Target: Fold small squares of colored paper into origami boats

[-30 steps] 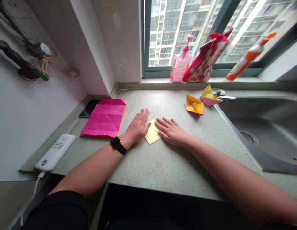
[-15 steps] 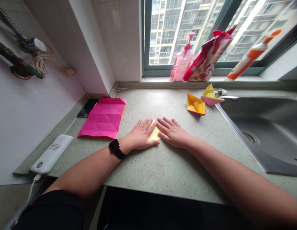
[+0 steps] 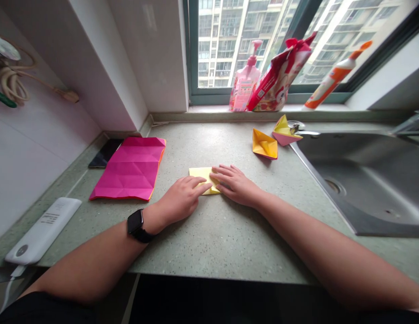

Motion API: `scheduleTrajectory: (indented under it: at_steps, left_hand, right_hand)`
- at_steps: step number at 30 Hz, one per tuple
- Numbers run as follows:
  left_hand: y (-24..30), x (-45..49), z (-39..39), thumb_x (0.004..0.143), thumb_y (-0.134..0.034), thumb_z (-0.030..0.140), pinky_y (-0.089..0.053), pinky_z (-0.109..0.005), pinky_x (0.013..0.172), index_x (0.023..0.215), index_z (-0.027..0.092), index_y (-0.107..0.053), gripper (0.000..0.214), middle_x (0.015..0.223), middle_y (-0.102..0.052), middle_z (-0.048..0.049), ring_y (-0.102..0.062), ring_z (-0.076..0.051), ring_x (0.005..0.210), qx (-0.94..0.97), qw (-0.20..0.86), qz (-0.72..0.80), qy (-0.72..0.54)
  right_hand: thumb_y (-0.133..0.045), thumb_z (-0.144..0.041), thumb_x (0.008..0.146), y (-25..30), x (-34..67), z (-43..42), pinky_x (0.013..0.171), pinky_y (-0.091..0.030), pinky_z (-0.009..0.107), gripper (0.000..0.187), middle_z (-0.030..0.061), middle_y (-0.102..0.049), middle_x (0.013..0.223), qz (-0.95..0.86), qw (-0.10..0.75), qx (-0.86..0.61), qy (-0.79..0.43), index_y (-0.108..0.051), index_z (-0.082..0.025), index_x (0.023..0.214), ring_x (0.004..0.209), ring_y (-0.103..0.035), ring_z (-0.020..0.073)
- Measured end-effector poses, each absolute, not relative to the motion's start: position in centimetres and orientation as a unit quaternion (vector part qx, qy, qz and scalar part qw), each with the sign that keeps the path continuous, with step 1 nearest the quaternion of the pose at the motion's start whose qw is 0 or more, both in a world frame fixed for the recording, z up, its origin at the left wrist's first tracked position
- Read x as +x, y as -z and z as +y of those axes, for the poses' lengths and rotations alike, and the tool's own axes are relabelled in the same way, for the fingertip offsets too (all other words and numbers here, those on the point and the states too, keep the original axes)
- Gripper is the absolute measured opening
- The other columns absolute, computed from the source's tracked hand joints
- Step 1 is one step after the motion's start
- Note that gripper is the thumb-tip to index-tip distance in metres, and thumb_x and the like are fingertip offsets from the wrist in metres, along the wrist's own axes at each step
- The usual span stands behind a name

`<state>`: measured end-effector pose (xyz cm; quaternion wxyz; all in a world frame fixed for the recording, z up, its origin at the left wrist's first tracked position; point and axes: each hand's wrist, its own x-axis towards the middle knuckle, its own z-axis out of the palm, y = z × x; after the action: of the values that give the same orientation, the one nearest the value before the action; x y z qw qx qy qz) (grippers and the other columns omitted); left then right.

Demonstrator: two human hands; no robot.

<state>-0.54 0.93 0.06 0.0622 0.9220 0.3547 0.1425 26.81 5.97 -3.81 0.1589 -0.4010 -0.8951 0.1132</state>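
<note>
Just turned the yellow paper (image 3: 197, 173) from corner-on to edge-on, on the tabletop (image 3: 229, 247), right of the pink sheet (image 3: 132, 167) and nearer than the orange folded paper (image 3: 265, 146). No longer spread flat with the left hand (image 3: 182, 196), but bent-fingered at the near left part; cannot tell whether pinching. Still spread over the right part with the right hand (image 3: 239, 186). Probably squaring up mid-fold, with creasing unfinished.

The place looked like a home kitchen: a steel sink (image 3: 365, 162) was set into a speckled stone-like surface (image 3: 236, 243) under a window (image 3: 209, 96), with a pump bottle (image 3: 245, 85), a bag (image 3: 280, 76) and a squeeze bottle (image 3: 329, 83) along the sill (image 3: 212, 109). Outside stood an apartment-like building (image 3: 226, 45).
</note>
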Motion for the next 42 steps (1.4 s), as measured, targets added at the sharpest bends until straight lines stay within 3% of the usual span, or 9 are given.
scheduleTrajectory:
  at_steps: [3, 6, 11, 15, 19, 25, 34, 38, 42]
  left_hand:
    - [-0.2, -0.5, 1.0, 0.097, -0.06, 0.004, -0.057, -0.05, 0.11, 0.141, 0.025, -0.067, 0.05, 0.143, -0.069, -0.0101, -0.067, -0.029, 0.127, 0.923, 0.052, 0.36, -0.126]
    - [-0.2, -0.5, 1.2, 0.103, -0.065, 0.015, -0.059, -0.049, 0.105, 0.135, 0.024, -0.071, 0.034, 0.138, -0.071, -0.0105, -0.068, -0.03, 0.123, 0.922, 0.046, 0.362, -0.13]
    - [-0.2, -0.4, 1.2, 0.104, -0.073, 0.029, -0.06, -0.047, 0.102, 0.128, 0.025, -0.075, 0.025, 0.132, -0.074, -0.0089, -0.071, -0.03, 0.117, 0.918, 0.058, 0.364, -0.145]
    - [-0.1, -0.3, 1.3, 0.102, -0.077, 0.027, -0.059, -0.047, 0.103, 0.126, 0.023, -0.076, 0.024, 0.134, -0.075, -0.009, -0.071, -0.029, 0.118, 0.912, 0.077, 0.367, -0.166]
    - [0.2, -0.3, 1.5, 0.099, -0.08, 0.025, -0.059, -0.047, 0.104, 0.124, 0.022, -0.076, 0.025, 0.133, -0.075, -0.0095, -0.071, -0.029, 0.12, 0.908, 0.091, 0.366, -0.183]
    - [0.7, -0.5, 1.8, 0.101, -0.078, 0.024, -0.06, -0.044, 0.104, 0.118, 0.021, -0.078, 0.017, 0.127, -0.077, -0.0091, -0.073, -0.027, 0.117, 0.9, 0.116, 0.361, -0.217]
    - [-0.1, -0.9, 2.1, 0.102, -0.066, 0.014, -0.061, -0.043, 0.099, 0.111, 0.021, -0.08, 0.018, 0.118, -0.081, -0.0082, -0.074, -0.025, 0.109, 0.878, 0.073, 0.39, -0.267]
    - [-0.1, -1.1, 2.4, 0.101, -0.064, 0.01, -0.061, -0.04, 0.093, 0.109, 0.02, -0.08, 0.02, 0.114, -0.081, -0.0075, -0.075, -0.024, 0.104, 0.871, 0.079, 0.415, -0.25]
    - [-0.2, -1.1, 2.4, 0.102, -0.063, 0.012, -0.061, -0.037, 0.091, 0.112, 0.022, -0.08, 0.022, 0.112, -0.081, -0.0059, -0.075, -0.022, 0.101, 0.876, 0.105, 0.399, -0.251]
  right_hand:
    - [-0.062, -0.037, 0.109, 3.9, 26.9, 5.9, 0.132, -0.031, 0.068, 0.043, 0.008, -0.055, 0.169, -0.897, 0.163, -0.397, -0.109, -0.066, -0.032, 0.151, 0.16, -0.046, 0.0344]
    - [-0.065, -0.04, 0.108, 4.0, 27.0, 5.8, 0.133, -0.031, 0.068, 0.043, 0.0101, -0.055, 0.169, -0.897, 0.165, -0.393, -0.112, -0.067, -0.031, 0.15, 0.161, -0.043, 0.0351]
    - [-0.054, -0.038, 0.113, 4.2, 27.0, 5.9, 0.133, -0.03, 0.068, 0.036, 0.0088, -0.051, 0.171, -0.893, 0.158, -0.401, -0.128, -0.069, -0.033, 0.146, 0.164, -0.039, 0.0332]
    - [-0.051, -0.031, 0.113, 3.9, 26.9, 6.1, 0.133, -0.027, 0.069, 0.038, 0.0069, -0.05, 0.172, -0.889, 0.148, -0.411, -0.134, -0.067, -0.033, 0.147, 0.165, -0.036, 0.0334]
    - [-0.047, -0.022, 0.111, 3.4, 27.1, 6.2, 0.131, -0.031, 0.07, 0.04, 0.0073, -0.06, 0.163, -0.886, 0.155, -0.413, -0.144, -0.068, -0.033, 0.143, 0.159, -0.046, 0.032]
    - [-0.057, -0.012, 0.097, 3.3, 27.1, 5.8, 0.13, -0.035, 0.068, 0.05, 0.0098, -0.064, 0.153, -0.894, 0.169, -0.391, -0.14, -0.068, -0.031, 0.142, 0.153, -0.05, 0.0333]
    - [-0.066, -0.02, 0.097, 2.7, 27.0, 5.7, 0.115, -0.053, 0.055, 0.036, 0.0113, -0.071, 0.135, -0.898, 0.227, -0.352, -0.137, -0.072, -0.029, 0.131, 0.131, -0.064, 0.0303]
    - [-0.072, -0.03, 0.098, 2.3, 26.8, 5.5, 0.109, -0.056, 0.054, 0.024, 0.0115, -0.072, 0.129, -0.894, 0.232, -0.36, -0.131, -0.074, -0.029, 0.123, 0.121, -0.068, 0.0298]
    - [-0.074, -0.033, 0.1, 2.1, 26.5, 5.2, 0.104, -0.058, 0.05, 0.027, 0.01, -0.074, 0.127, -0.895, 0.266, -0.334, -0.13, -0.073, -0.03, 0.126, 0.118, -0.069, 0.0284]
